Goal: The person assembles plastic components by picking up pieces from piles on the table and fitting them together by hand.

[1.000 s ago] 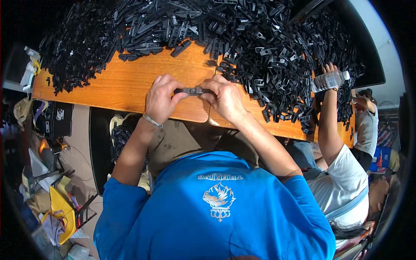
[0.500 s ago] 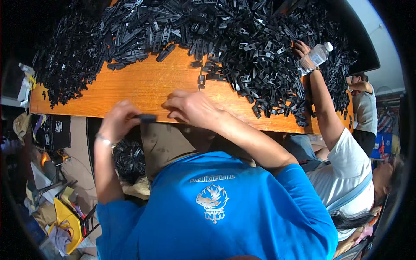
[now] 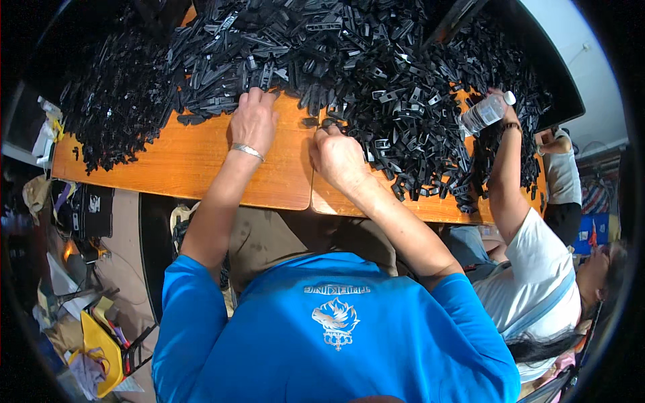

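My left hand (image 3: 254,126), with a silver bracelet at the wrist, reaches to the near edge of a heap of long black plastic pieces (image 3: 222,74). Its fingers are bent over a black piece there, which is mostly hidden beneath them. To the right of the table's seam, my right hand (image 3: 341,160) is closed, with its fingertips at some small black plastic pieces (image 3: 329,123). What it pinches is partly covered by the fingers. A larger heap of small black pieces (image 3: 410,114) lies just right of that hand.
The orange wooden table (image 3: 181,161) bears another heap of small dark parts (image 3: 111,107) at the left. A co-worker's arm (image 3: 507,154) reaches into the pieces at the right, beside a clear plastic bottle (image 3: 482,115). A yellow chair (image 3: 101,356) stands lower left.
My left hand has moved from the table's front edge, where it held a black piece, up to the heap without that piece. My right hand has shifted right to the small pieces.
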The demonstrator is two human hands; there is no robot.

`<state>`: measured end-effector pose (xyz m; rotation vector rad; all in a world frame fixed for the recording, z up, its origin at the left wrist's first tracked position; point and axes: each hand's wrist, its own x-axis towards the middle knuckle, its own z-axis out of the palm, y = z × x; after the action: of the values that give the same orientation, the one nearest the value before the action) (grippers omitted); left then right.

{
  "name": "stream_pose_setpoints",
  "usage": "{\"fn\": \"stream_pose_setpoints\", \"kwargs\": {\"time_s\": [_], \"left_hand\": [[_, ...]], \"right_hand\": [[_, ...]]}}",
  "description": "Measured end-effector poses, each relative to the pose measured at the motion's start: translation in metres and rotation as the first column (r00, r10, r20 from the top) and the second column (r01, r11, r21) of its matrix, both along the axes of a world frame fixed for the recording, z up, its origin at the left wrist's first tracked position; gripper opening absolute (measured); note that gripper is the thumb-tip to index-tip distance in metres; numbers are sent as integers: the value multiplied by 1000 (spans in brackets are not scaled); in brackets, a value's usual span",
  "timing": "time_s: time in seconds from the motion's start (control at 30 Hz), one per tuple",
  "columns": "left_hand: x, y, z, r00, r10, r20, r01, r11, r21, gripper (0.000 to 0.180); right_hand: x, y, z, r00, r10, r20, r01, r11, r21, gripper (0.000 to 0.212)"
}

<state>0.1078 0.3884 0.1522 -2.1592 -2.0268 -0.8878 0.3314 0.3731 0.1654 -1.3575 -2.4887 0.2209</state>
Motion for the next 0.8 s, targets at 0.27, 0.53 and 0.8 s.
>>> {"fn": "stream_pose_setpoints", "kwargs": {"time_s": [0.27,0.53,0.8], "left_hand": [[-5,2,-6,987,158,2,-158,987,40,26],[-6,-54,-14,995,-5,98,6,1000,-10,26],[-20,-112,-8,955,-84,283,79,996,30,28]], "right_hand": [[3,-17,7,880,125,-458,-237,951,-197,32],[13,-40,-8,875,124,-468,-180,981,-78,27],[2,-26,-3,952,238,-195,-258,962,-89,19]]}}
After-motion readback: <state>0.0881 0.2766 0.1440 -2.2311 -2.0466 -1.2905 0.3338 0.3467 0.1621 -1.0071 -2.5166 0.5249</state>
